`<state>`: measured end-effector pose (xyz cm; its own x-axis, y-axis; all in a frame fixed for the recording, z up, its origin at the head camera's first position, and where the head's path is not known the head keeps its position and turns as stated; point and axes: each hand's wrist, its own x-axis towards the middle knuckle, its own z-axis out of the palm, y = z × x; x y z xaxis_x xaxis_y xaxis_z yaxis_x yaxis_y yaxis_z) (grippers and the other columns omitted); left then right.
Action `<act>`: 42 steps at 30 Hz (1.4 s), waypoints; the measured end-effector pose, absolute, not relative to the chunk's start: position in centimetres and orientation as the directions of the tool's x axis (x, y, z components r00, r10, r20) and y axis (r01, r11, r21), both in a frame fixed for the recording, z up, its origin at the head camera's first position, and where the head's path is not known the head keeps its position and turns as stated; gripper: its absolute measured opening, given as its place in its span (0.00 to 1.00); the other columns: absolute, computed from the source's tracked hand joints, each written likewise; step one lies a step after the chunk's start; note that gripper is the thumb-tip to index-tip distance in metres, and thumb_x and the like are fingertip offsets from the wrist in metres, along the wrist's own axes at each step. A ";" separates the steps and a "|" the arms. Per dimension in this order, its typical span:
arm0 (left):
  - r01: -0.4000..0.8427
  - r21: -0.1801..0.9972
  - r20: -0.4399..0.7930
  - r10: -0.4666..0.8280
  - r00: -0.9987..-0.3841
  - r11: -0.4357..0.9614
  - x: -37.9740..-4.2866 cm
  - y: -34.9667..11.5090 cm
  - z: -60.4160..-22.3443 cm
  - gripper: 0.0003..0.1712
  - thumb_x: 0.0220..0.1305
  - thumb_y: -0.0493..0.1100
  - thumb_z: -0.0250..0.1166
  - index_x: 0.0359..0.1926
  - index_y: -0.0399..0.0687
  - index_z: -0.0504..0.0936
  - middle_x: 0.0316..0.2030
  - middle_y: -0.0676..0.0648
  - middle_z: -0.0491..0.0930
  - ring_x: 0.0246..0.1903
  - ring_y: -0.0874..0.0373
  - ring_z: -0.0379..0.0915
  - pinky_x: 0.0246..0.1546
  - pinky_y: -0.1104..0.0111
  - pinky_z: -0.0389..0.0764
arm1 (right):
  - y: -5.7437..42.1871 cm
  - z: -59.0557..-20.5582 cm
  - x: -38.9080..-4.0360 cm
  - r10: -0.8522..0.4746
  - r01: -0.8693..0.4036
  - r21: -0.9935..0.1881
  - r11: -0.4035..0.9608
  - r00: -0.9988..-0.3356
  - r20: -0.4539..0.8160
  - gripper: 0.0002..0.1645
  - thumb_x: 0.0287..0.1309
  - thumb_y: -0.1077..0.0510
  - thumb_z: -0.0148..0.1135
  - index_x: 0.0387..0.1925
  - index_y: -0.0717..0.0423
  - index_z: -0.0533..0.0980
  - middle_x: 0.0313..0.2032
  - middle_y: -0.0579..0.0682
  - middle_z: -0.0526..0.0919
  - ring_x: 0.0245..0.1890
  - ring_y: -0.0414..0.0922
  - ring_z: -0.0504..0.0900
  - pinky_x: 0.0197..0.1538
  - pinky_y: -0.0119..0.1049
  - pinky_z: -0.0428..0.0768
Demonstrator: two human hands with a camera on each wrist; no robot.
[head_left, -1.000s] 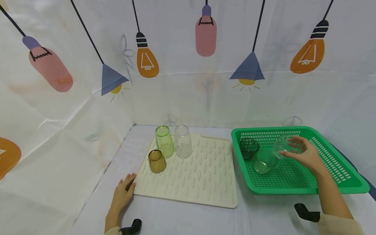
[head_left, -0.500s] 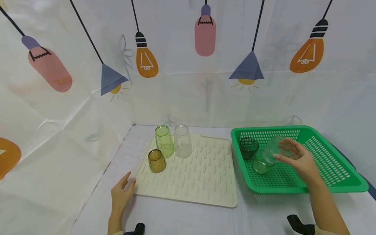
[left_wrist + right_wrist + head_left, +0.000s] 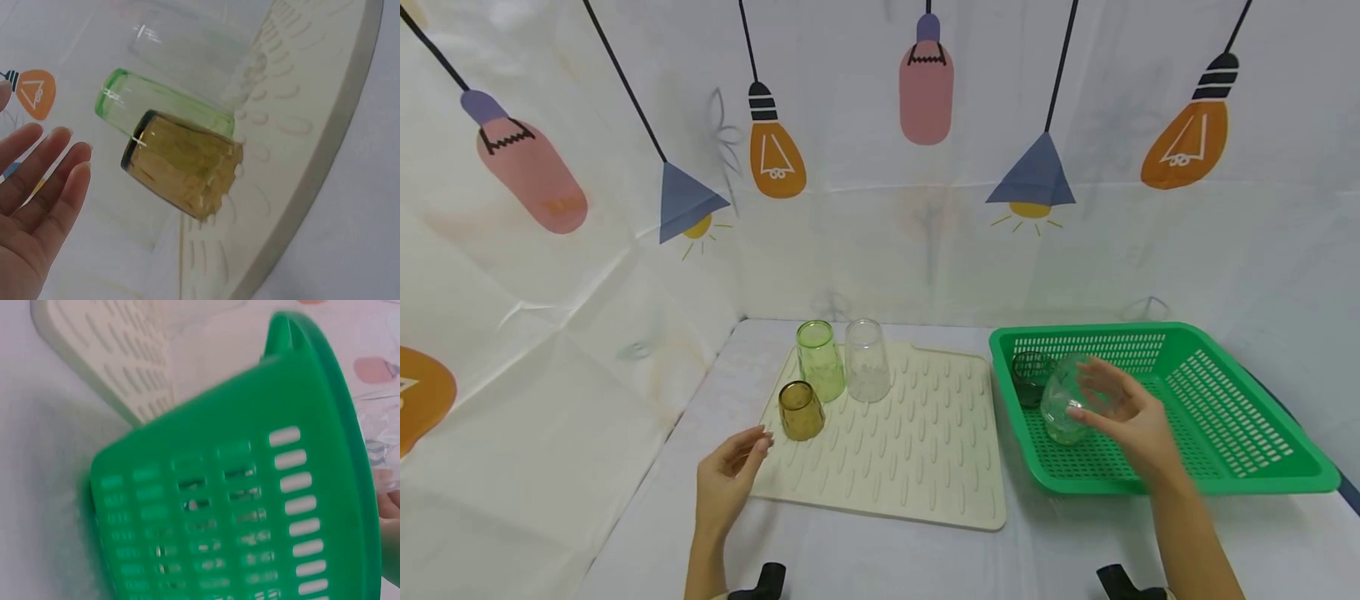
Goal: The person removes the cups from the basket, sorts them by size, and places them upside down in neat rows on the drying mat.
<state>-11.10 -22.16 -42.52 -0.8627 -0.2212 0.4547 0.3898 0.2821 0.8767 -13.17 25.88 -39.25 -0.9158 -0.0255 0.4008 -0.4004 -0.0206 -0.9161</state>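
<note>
My right hand [image 3: 1127, 421] grips a clear glass [image 3: 1067, 383] over the left part of the green basket [image 3: 1195, 487]. Behind it a greenish glass [image 3: 1063, 435] is partly hidden, and a dark glass [image 3: 1028, 368] sits beside it. In the right wrist view the basket wall covers most of that hand [image 3: 390, 534]. My left hand [image 3: 726, 479] hovers by the left edge of the cream drying mat [image 3: 917, 467], its fingers loosely bent around nothing. Closest to it, an amber tumbler [image 3: 187, 165] stands upside down on the mat, apart from the fingertips.
Behind the amber tumbler, a tall light green glass [image 3: 822, 362] and a tall clear glass [image 3: 868, 362] stand on the mat. A white cloth [image 3: 880, 562] covers the table. A patterned sheet [image 3: 865, 250] hangs at the back and left.
My right hand has carried the clear glass leftward within the basket, over the greenish glass. My left hand has left the mat's edge and shifted up and right toward the amber tumbler.
</note>
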 end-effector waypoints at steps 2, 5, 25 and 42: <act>0.403 0.876 0.455 -0.172 -0.874 0.266 -11.4 -21.8 -42.8 0.11 0.56 0.24 0.61 0.42 0.25 0.80 0.34 0.49 0.84 0.33 0.68 0.80 0.36 0.80 0.79 | 25.4 -39.3 -13.1 -0.046 -0.415 -0.909 -0.028 -0.908 0.416 0.42 0.46 0.82 0.60 0.65 0.62 0.62 0.56 0.45 0.76 0.54 0.37 0.75 0.55 0.24 0.73; 0.428 0.873 0.462 -0.115 -0.879 0.232 -11.7 -20.8 -42.6 0.12 0.57 0.23 0.61 0.43 0.23 0.78 0.35 0.47 0.84 0.34 0.67 0.80 0.38 0.80 0.79 | 24.7 -39.3 -12.9 -0.072 -0.433 -0.901 -0.033 -0.898 0.434 0.43 0.45 0.83 0.60 0.65 0.63 0.62 0.56 0.45 0.76 0.55 0.37 0.75 0.56 0.24 0.73; 0.565 0.822 0.543 0.202 -0.815 0.068 -14.0 -12.7 -41.5 0.18 0.58 0.26 0.61 0.51 0.30 0.76 0.41 0.34 0.81 0.41 0.46 0.80 0.43 0.65 0.82 | 19.4 -39.9 -12.7 -0.201 -0.514 -0.844 -0.156 -0.819 0.537 0.44 0.43 0.83 0.61 0.64 0.74 0.57 0.57 0.52 0.75 0.57 0.42 0.74 0.60 0.31 0.70; 0.573 0.819 0.541 0.364 -0.759 -0.022 -14.9 -7.3 -40.0 0.25 0.58 0.32 0.64 0.57 0.34 0.73 0.47 0.36 0.79 0.47 0.41 0.76 0.44 0.54 0.81 | 15.7 -40.3 -12.9 -0.204 -0.508 -0.858 -0.076 -0.834 0.512 0.45 0.39 0.80 0.67 0.62 0.77 0.59 0.55 0.51 0.76 0.55 0.43 0.75 0.59 0.30 0.72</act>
